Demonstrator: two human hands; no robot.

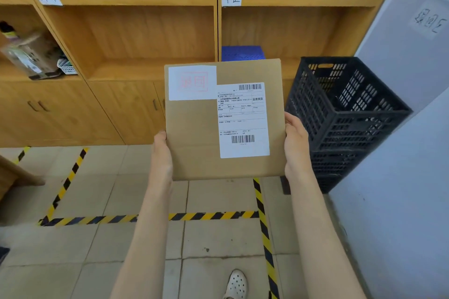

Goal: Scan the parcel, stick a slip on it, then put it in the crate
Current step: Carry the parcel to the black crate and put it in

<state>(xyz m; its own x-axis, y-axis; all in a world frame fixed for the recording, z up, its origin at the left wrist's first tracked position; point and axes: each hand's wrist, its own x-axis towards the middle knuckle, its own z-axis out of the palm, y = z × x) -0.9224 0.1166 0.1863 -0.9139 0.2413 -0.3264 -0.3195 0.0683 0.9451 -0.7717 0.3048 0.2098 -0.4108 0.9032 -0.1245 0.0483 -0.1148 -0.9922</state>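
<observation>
A flat brown cardboard parcel [194, 133] is held up in front of me over the tiled floor. It carries a white shipping label with barcodes [243, 120] on its right half and a white slip with a faint red stamp [192, 82] at its top left corner. My left hand [161, 153] grips the parcel's left edge and my right hand [296, 145] grips its right edge, with the fingers hidden behind the cardboard. A black slatted plastic crate [345, 114] stands stacked on another to the right of the parcel, against the wall.
Wooden shelving [136, 39] with paper name tags and cupboard doors fills the wall ahead; a blue crate [241, 53] sits on a shelf behind the parcel. Yellow-black tape [209, 216] marks a floor bay. A grey wall [401, 177] runs along the right. My white shoe [237, 284] shows below.
</observation>
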